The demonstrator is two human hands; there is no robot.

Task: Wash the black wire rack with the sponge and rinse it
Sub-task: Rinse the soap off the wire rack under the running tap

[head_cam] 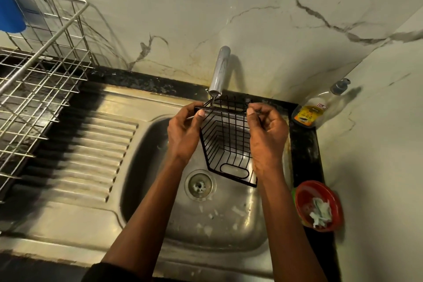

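Under the tap [219, 71], both hands' fingers [201, 113] pinch the black wire rack [225, 144] by its rim.

Left hand [183, 131], right hand [266, 131]: thumb-and-finger pinches.

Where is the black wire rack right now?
In the head view, the black wire rack is held over the right part of the steel sink basin, under the grey tap spout, its top rim pinched by the left hand and right hand.

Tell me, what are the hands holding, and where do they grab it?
Both hands hold the black wire rack by its top rim: the left hand pinches the left end, the right hand the right end, under the tap.
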